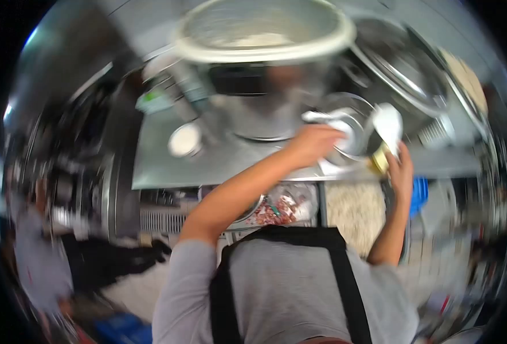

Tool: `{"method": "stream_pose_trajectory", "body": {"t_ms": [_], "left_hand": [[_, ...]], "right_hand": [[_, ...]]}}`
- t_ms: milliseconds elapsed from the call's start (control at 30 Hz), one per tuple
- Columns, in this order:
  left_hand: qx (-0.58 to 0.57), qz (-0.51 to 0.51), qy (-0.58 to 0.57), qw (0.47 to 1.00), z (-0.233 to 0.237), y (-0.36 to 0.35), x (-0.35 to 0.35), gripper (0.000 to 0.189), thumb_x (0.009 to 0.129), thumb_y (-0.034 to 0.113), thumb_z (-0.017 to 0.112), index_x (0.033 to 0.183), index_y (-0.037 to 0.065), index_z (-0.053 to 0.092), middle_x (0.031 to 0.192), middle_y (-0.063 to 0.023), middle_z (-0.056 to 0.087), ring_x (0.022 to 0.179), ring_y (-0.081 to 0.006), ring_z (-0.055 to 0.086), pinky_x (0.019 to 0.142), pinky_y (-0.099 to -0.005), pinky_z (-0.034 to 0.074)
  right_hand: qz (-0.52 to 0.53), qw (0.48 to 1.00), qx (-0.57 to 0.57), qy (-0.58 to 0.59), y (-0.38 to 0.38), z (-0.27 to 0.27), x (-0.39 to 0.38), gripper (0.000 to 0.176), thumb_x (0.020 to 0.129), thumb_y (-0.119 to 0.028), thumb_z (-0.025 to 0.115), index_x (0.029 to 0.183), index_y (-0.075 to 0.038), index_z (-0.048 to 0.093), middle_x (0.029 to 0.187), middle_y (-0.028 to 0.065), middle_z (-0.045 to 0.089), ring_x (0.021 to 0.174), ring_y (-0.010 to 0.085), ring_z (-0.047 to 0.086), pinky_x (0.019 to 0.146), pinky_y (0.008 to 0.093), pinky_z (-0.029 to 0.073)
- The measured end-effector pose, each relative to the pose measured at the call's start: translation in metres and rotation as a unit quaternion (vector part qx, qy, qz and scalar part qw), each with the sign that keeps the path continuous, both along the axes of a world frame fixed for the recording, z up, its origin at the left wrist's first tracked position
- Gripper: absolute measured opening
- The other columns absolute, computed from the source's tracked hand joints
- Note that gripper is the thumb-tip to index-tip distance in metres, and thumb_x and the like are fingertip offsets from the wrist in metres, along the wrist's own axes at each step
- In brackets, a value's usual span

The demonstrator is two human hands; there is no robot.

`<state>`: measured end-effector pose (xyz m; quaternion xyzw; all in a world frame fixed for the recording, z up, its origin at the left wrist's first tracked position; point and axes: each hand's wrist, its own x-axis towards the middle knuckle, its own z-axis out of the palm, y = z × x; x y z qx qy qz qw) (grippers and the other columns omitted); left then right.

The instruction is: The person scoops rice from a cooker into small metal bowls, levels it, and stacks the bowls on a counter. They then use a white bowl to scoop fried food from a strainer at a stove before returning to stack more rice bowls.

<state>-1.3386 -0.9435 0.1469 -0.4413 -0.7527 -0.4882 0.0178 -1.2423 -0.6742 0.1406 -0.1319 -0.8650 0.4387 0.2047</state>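
My left hand [317, 143] reaches across to the rim of a round metal bowl [363, 109]. Its fingers are closed at a blurred white thing [344, 133] beside the bowl; what they grip I cannot tell. To the right, my right hand [401, 171] is closed on the lower end of a white paddle-shaped spoon [387, 123], whose broad head points up and away from me. A small yellow container [380, 159] sits right by the fingers of that hand.
A large white-rimmed tub [265, 56] stands at the back, with a big metal lid [402, 69] at its right. A white cup [184, 141] sits left on the steel counter [167, 172]. Below are a rice-filled tray [353, 209] and bagged red pieces [279, 209]. Another person [44, 252] is at left.
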Motion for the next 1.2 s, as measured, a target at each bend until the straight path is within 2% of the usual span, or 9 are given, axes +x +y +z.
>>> {"method": "stream_pose_trajectory", "body": {"t_ms": [33, 100, 167, 333, 800, 867, 1033, 1133, 1200], "left_hand": [[-0.081, -0.016, 0.136, 0.987, -0.009, 0.033, -0.020, 0.025, 0.080, 0.008, 0.056, 0.102, 0.007, 0.066, 0.100, -0.0162, 0.063, 0.093, -0.0338, 0.060, 0.079, -0.0412, 0.049], [-0.187, -0.033, 0.185, 0.964, -0.037, 0.084, -0.057, 0.033, 0.075, 0.008, 0.055, 0.107, 0.006, 0.062, 0.104, -0.0118, 0.062, 0.094, -0.0298, 0.060, 0.082, -0.0418, 0.049], [-0.310, 0.009, 0.286, 0.907, -0.050, 0.115, -0.082, 0.018, 0.071, 0.015, 0.057, 0.085, 0.010, 0.068, 0.088, -0.0081, 0.065, 0.090, -0.0254, 0.062, 0.074, -0.0397, 0.050], [-0.237, 0.099, 0.401, 0.879, -0.049, 0.127, -0.087, 0.015, 0.071, 0.019, 0.058, 0.068, 0.009, 0.068, 0.080, -0.0077, 0.068, 0.088, -0.0250, 0.063, 0.069, -0.0400, 0.050], [-0.249, 0.128, 0.268, 0.922, -0.037, 0.115, -0.077, 0.015, 0.067, 0.014, 0.060, 0.072, 0.003, 0.069, 0.073, -0.0150, 0.067, 0.073, -0.0321, 0.066, 0.061, -0.0439, 0.054], [-0.271, 0.085, 0.206, 0.936, 0.002, 0.093, -0.059, 0.014, 0.062, 0.015, 0.063, 0.070, 0.006, 0.069, 0.073, -0.0147, 0.067, 0.072, -0.0327, 0.066, 0.059, -0.0451, 0.053], [-0.298, 0.013, 0.018, 0.954, 0.011, 0.096, -0.051, 0.057, 0.064, 0.010, 0.062, 0.119, 0.013, 0.051, 0.096, -0.0180, 0.064, 0.092, -0.0362, 0.062, 0.075, -0.0459, 0.049], [-0.255, -0.013, 0.034, 0.966, 0.010, 0.096, -0.044, 0.062, 0.066, 0.001, 0.059, 0.125, 0.015, 0.047, 0.104, -0.0184, 0.062, 0.098, -0.0343, 0.060, 0.079, -0.0443, 0.048], [-0.254, 0.004, 0.089, 0.963, 0.035, 0.090, -0.032, 0.061, 0.066, -0.004, 0.057, 0.124, 0.012, 0.047, 0.102, -0.0170, 0.062, 0.098, -0.0342, 0.059, 0.080, -0.0432, 0.047]], "right_hand": [[-0.022, 0.999, -0.049, 0.001, 0.002, -0.015, 0.006, 0.045, 0.089, -0.016, 0.058, 0.129, 0.001, 0.045, 0.091, 0.0126, 0.062, 0.076, 0.0151, 0.059, 0.065, 0.0272, 0.047], [-0.012, 0.995, -0.086, -0.045, -0.014, 0.002, 0.024, 0.042, 0.091, -0.017, 0.056, 0.129, -0.001, 0.045, 0.064, -0.0004, 0.049, 0.049, 0.0053, 0.040, 0.042, 0.0223, 0.030], [-0.017, 0.999, 0.026, 0.023, 0.024, -0.041, 0.030, 0.039, 0.093, -0.019, 0.054, 0.128, -0.002, 0.048, 0.061, -0.0012, 0.048, 0.049, 0.0041, 0.037, 0.042, 0.0217, 0.029], [-0.028, 0.999, 0.029, -0.005, 0.057, -0.047, 0.057, 0.046, 0.094, -0.025, 0.054, 0.132, -0.002, 0.043, 0.055, -0.0013, 0.041, 0.042, 0.0045, 0.034, 0.037, 0.0233, 0.026], [-0.049, 0.998, 0.036, -0.031, 0.041, -0.032, 0.040, 0.049, 0.094, -0.025, 0.054, 0.132, 0.003, 0.042, 0.053, -0.0003, 0.041, 0.041, 0.0058, 0.033, 0.036, 0.0256, 0.024], [-0.052, 0.998, 0.029, -0.033, 0.049, -0.043, 0.034, 0.048, 0.093, -0.025, 0.055, 0.130, 0.004, 0.044, 0.055, -0.0008, 0.042, 0.044, 0.0058, 0.034, 0.038, 0.0255, 0.025], [-0.075, 0.996, -0.004, -0.045, 0.049, -0.044, 0.045, 0.041, 0.091, -0.021, 0.057, 0.124, 0.003, 0.049, 0.061, -0.0011, 0.048, 0.053, 0.0064, 0.039, 0.045, 0.0240, 0.032], [-0.096, 0.992, 0.083, -0.013, 0.031, -0.021, 0.056, 0.034, 0.090, -0.019, 0.058, 0.117, 0.000, 0.054, 0.066, 0.0035, 0.056, 0.057, 0.0069, 0.046, 0.050, 0.0249, 0.038], [-0.106, 0.993, 0.004, -0.057, 0.016, 0.002, 0.065, 0.033, 0.089, -0.020, 0.059, 0.117, -0.003, 0.056, 0.068, 0.0103, 0.060, 0.058, 0.0104, 0.050, 0.053, 0.0269, 0.042]]}}
